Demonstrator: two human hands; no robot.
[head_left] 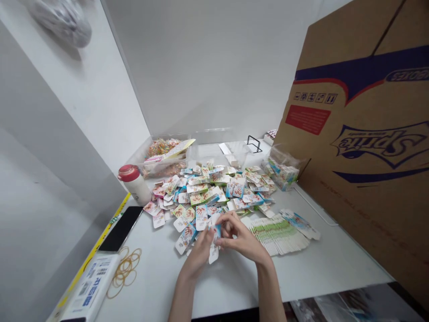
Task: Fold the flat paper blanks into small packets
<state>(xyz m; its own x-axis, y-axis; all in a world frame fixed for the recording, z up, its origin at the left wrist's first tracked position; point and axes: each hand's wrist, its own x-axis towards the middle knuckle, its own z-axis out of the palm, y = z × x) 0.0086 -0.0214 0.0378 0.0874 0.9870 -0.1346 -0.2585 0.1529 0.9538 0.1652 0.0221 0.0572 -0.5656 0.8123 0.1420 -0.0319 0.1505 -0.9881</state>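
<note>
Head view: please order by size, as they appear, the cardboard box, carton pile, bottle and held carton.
1. Cardboard box, running out of frame
2. Carton pile
3. Bottle
4. Held carton, partly hidden by the fingers

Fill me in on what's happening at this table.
A person is handling a small printed carton: the left hand holds it, and the right hand's fingers are at its side. Just beyond lies a loose heap of similar cartons. An overlapping row of cartons lies to the right, and a red-lidded bottle stands left of the heap.
</note>
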